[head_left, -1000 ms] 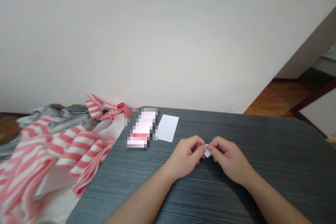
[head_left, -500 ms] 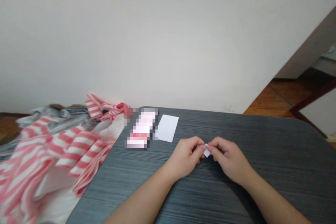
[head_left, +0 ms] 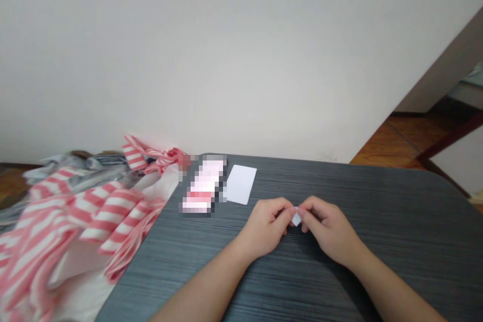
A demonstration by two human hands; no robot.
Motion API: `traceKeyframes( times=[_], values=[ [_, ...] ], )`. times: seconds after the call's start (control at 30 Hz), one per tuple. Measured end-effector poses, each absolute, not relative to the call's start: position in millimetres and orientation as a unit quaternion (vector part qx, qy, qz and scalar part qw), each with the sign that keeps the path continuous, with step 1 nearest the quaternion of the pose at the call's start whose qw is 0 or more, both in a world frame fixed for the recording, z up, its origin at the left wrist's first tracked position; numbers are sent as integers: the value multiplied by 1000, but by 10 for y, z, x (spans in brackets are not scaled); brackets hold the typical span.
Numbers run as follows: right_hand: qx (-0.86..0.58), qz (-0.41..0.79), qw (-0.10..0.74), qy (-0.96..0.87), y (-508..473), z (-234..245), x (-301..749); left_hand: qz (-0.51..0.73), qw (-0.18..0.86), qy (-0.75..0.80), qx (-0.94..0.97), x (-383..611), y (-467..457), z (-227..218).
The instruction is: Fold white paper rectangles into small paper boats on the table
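- Left hand (head_left: 266, 226) and right hand (head_left: 328, 226) grip tight on a small folded white paper (head_left: 296, 219), pinched between them over the desk (head_left: 377, 201)
- Dark wood-grain surface carries a white card (head_left: 241, 184) beside a blurred object (head_left: 204, 186)
- Pink-striped cloth (head_left: 105, 216) heaped at left
- White wall (head_left: 226, 60) behind, wooden floor (head_left: 407, 141) at right

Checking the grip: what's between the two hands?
A small folded white paper piece, pinched between the left hand and right hand, in the head view.
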State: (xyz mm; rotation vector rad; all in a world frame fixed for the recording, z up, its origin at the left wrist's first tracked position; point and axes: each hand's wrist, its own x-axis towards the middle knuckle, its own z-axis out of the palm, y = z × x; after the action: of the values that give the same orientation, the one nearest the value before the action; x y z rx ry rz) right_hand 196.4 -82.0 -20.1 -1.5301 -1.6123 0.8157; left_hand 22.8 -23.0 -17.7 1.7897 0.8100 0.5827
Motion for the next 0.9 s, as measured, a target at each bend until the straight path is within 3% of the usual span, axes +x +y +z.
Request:
traceKeyframes(
  times=[0.4,0.9],
  values=[
    [-604,342,392,-603,-820,-208,1959,258,511,344,744,233,-232,-194],
    [-602,338,446,-570,-833,-281,1985,321,573,374,655,261,-196,-293]
  ],
)
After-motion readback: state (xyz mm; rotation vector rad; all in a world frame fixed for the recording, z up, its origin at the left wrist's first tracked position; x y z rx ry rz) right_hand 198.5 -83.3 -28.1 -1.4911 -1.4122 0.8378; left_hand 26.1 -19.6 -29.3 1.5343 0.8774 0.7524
